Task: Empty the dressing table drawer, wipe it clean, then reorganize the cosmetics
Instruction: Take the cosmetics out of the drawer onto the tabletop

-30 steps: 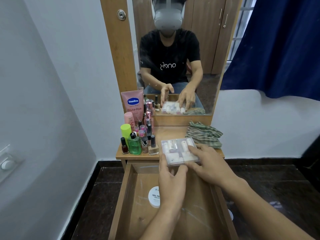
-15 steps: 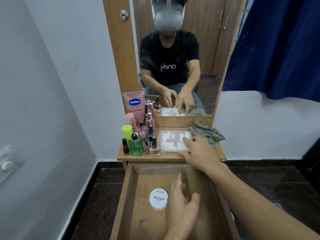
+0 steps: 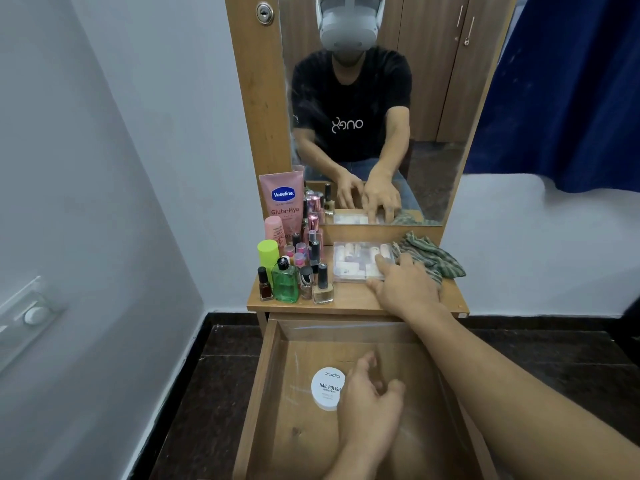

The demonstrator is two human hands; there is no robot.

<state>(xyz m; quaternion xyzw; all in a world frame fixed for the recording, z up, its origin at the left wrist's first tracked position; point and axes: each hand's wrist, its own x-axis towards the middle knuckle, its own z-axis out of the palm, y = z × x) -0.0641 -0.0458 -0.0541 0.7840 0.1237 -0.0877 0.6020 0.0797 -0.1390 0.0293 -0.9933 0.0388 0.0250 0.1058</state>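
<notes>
The wooden drawer (image 3: 266,382) stands pulled out below the dressing table top (image 3: 349,301). A round white nail polish remover tub (image 3: 325,388) lies inside it. My left hand (image 3: 369,407) hovers in the drawer just right of the tub, fingers relaxed and holding nothing. A clear plastic box of small cosmetics (image 3: 355,259) lies flat on the table top. My right hand (image 3: 405,285) rests on the box's right front corner with straight fingers. A striped green cloth (image 3: 433,256) lies bunched right of the box.
Nail polish bottles (image 3: 322,285), a green bottle (image 3: 284,280), a yellow-green capped tube (image 3: 268,252) and a pink Vaseline tube (image 3: 282,199) crowd the table's left side. A mirror (image 3: 374,109) rises behind. White wall on the left, blue curtain (image 3: 568,91) at right.
Both hands set the clear box down on the table top. My left hand then dropped into the drawer beside the white tub, while my right hand stayed on the box.
</notes>
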